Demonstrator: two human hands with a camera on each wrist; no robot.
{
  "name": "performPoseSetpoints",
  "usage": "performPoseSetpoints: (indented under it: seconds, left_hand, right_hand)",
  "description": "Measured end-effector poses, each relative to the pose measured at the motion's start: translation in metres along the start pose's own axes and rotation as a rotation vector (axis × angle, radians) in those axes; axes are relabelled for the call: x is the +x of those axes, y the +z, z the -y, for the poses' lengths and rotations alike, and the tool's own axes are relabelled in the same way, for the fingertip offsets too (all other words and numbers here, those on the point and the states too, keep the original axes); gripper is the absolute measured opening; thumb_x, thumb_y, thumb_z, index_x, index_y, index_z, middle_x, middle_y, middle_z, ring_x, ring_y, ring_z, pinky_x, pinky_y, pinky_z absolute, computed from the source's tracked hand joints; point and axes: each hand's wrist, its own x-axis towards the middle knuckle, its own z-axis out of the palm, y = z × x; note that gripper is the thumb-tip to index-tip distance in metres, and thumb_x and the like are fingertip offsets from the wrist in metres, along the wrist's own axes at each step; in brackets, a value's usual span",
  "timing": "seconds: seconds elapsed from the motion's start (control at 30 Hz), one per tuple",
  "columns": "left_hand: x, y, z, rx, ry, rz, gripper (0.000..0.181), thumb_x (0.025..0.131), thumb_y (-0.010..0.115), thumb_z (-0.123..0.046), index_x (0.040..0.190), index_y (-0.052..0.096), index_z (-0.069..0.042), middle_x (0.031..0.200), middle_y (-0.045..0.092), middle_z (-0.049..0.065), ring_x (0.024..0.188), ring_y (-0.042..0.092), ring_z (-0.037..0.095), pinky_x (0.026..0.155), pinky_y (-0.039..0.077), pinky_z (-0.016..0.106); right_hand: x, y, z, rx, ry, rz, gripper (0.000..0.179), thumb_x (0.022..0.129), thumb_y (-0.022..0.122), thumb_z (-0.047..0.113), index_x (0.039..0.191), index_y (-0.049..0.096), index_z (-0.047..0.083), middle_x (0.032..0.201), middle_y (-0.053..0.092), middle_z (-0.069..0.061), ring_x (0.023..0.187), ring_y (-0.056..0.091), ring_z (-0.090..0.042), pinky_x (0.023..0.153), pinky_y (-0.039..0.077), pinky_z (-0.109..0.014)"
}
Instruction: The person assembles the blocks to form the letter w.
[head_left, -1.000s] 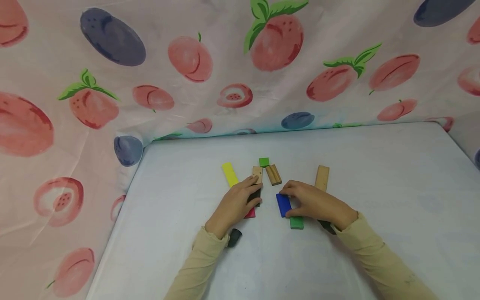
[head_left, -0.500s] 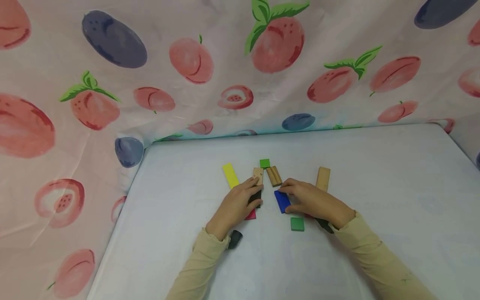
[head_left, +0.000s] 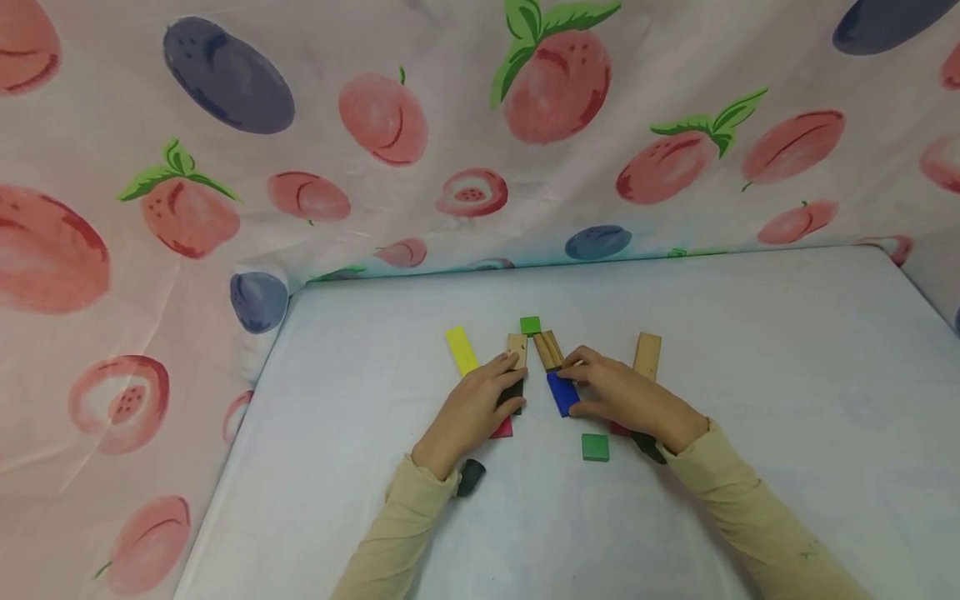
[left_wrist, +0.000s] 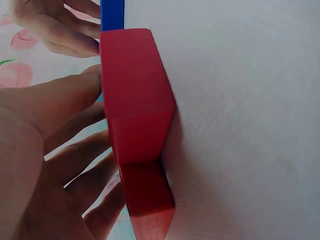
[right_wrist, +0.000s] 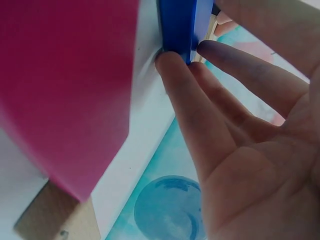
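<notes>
My right hand [head_left: 630, 400] pinches a blue wooden block [head_left: 563, 395] between thumb and fingertips, flat on the table. The block's far end meets, or nearly meets, a grooved brown block [head_left: 548, 350]. My left hand [head_left: 468, 412] rests over a black block [head_left: 512, 395] and a light wooden block [head_left: 517, 343], its fingers fairly straight. A red block [head_left: 502, 429] pokes out below that palm; in the left wrist view this red block [left_wrist: 135, 75] stands close in front of another red one [left_wrist: 147, 190]. At the top of both rows lies a small green block [head_left: 530, 325].
Left of the rows lies a yellow block [head_left: 462, 350]. A green square block [head_left: 596, 447] sits nearer the person. Beyond the right hand is a plain wooden block [head_left: 647, 354]; a pink-red block [right_wrist: 70, 80] looms in the right wrist view. Fruit-patterned cloth [head_left: 465, 125] hangs behind the white table [head_left: 750, 375].
My right hand has slid the blue block away from the person and slightly left, from beside the green square up to the grooved block. The left hand has stayed put.
</notes>
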Motion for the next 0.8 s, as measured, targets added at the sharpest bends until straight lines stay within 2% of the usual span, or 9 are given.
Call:
performPoseSetpoints:
  seconds: [0.37, 0.8]
  left_hand:
    - [0.0010, 0.0004, -0.0007, 0.014, 0.002, -0.003, 0.048, 0.097, 0.066, -0.029, 0.139, 0.058, -0.009, 0.154, 0.043, 0.007, 0.145, 0.038, 0.024, 0.118, 0.034, 0.042]
    - [0.0008, 0.0017, 0.0003, 0.016, -0.001, -0.004, 0.048, 0.097, 0.066, -0.028, 0.140, 0.058, -0.009, 0.155, 0.043, 0.007, 0.145, 0.038, 0.024, 0.118, 0.034, 0.041]
  right_hand:
    - [0.0002, 0.0002, -0.0028, 0.011, 0.012, -0.008, 0.048, 0.086, 0.079, 0.017, 0.126, 0.064, -0.005, 0.125, 0.055, -0.015, 0.115, 0.062, -0.031, 0.093, 0.055, -0.044]
    - [-0.0004, 0.0011, -0.0025, 0.012, 0.029, -0.013, 0.047, 0.087, 0.078, 0.015, 0.126, 0.064, -0.005, 0.124, 0.055, -0.015, 0.110, 0.064, -0.028, 0.088, 0.058, -0.040]
